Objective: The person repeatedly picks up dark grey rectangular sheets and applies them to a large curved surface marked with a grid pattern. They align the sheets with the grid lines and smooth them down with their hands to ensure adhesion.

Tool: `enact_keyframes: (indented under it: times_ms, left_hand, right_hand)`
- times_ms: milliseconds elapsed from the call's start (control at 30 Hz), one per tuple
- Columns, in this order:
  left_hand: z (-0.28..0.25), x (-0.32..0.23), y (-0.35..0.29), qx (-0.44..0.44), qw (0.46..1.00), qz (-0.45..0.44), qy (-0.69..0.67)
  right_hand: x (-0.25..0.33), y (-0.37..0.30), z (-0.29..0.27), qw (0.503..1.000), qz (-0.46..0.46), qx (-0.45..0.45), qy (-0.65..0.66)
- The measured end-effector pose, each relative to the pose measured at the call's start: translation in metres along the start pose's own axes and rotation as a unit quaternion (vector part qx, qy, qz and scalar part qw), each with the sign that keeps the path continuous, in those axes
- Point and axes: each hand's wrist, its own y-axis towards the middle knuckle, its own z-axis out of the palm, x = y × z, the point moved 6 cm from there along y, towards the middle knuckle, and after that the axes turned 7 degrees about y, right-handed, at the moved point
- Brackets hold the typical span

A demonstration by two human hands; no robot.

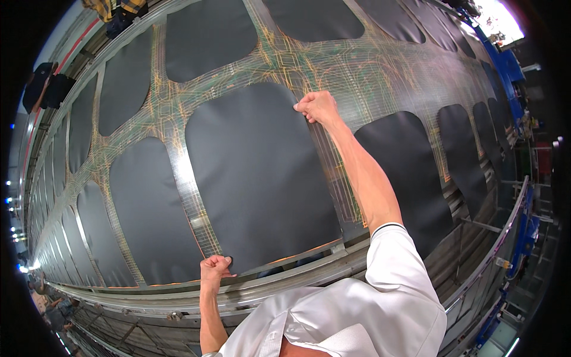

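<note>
A large black panel of smooth, leather-like sheet (262,172) lies right in front of me on a long table surface, its far corners rounded. My left hand (215,269) is closed at its near left corner, with a bit of the black material between thumb and fingers. At its far right edge, my right hand (319,107) pinches the material between thumb and fingertips, the arm stretched out across the table. The panel's near edge runs along the table's front edge.
Similar black panels lie left (148,208), right (404,172) and beyond (211,38). Fine yellow and green lines cover the table surface (285,59). A metal rail (321,262) runs along the front. Blue machine parts (508,71) stand at right; other people (116,12) are along the far side.
</note>
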Motion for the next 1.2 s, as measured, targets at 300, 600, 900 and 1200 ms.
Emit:
enact_keyframes:
  times_ms: [300,600,900,1200]
  left_hand:
    - [0.002,-0.002,-0.001,-0.003,1.000,-0.002,0.013]
    - [0.004,0.007,-0.001,0.000,1.000,-0.011,0.024]
    - [-0.004,-0.005,-0.003,0.019,1.000,-0.004,-0.007]
    - [-0.002,0.004,0.000,0.034,0.999,-0.003,-0.029]
  right_hand:
    - [-0.001,0.001,-0.002,1.000,-0.001,-0.003,-0.007]
    - [-0.010,0.002,0.002,0.996,-0.074,-0.057,-0.005]
    - [0.005,-0.030,-0.009,0.983,-0.135,-0.068,0.107]
    - [0.035,-0.143,0.151,0.686,-0.566,0.252,-0.381]
